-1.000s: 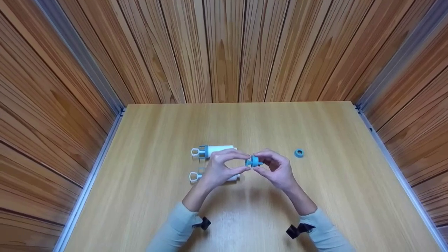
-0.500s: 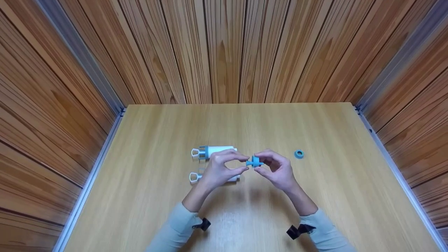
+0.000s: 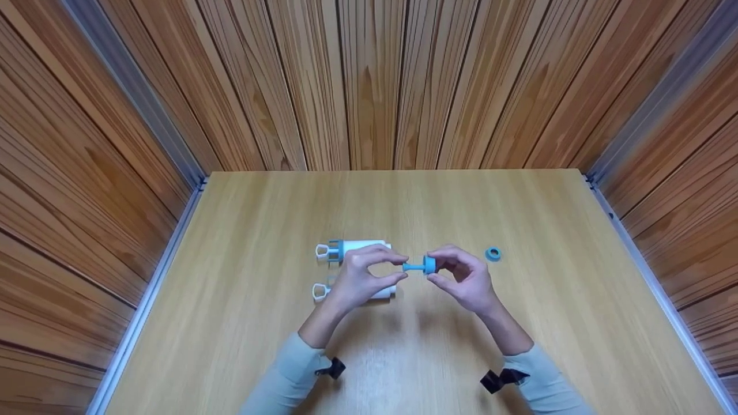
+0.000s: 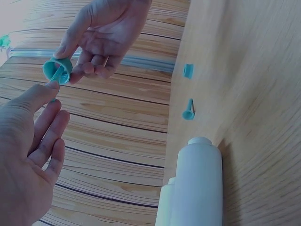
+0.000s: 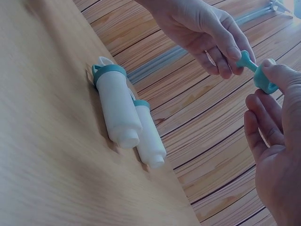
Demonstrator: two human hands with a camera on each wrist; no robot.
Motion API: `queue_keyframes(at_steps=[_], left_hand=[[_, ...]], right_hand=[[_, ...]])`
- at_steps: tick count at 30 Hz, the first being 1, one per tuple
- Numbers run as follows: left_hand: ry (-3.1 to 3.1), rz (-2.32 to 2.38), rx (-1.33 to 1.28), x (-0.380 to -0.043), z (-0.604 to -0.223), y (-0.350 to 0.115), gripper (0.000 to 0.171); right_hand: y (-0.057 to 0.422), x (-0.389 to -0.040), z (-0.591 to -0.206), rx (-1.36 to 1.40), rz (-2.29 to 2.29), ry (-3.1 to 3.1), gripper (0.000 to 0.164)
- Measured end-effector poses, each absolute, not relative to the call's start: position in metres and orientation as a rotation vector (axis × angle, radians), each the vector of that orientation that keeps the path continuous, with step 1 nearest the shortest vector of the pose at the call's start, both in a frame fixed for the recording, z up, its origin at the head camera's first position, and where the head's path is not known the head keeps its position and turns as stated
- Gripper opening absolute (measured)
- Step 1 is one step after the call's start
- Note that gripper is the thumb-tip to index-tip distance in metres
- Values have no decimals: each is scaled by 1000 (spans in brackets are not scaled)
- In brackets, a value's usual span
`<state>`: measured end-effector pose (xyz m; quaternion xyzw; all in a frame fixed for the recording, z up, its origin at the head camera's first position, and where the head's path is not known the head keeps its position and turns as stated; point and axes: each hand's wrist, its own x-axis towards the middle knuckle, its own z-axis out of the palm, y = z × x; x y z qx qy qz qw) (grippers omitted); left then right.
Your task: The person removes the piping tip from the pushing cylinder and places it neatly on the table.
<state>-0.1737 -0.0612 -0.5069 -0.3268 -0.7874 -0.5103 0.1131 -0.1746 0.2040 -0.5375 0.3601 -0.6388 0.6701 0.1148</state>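
Note:
Between my hands in the head view is a turquoise cap (image 3: 429, 265) with a thin turquoise stem (image 3: 413, 267) sticking out leftward, flared at its end. Thumb and fingers of my left hand (image 3: 366, 274) pinch the stem's flared end. My right hand (image 3: 466, 279) pinches the cap by its rim. From the left wrist view, the cap (image 4: 51, 70) looks hollow, and the stem runs inside it. The right wrist view shows the stem's flared end (image 5: 243, 59) at the left fingertips.
Two white cylinders (image 3: 364, 246) (image 3: 387, 293) with turquoise collars and white loop handles lie behind my left hand. A turquoise ring (image 3: 493, 253) lies at the right. Another flared stem (image 4: 188, 114) is on the table, hidden in the head view.
My right hand has moved right with the cap, and more of the stem now shows between the hands. The left hand has shifted slightly left.

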Motion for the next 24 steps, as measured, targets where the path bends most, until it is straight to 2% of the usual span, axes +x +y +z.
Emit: queue_keyframes(at_steps=[5,24], left_hand=[[-2316,-1504,-950,-174,-509,-63,27],[-2373,-1569,-876,-179,-504,-45,26]], right_hand=[[212,-175,-537,1030,1968,-1863,40],[245,-183,-533,959,1896,-1929,37]])
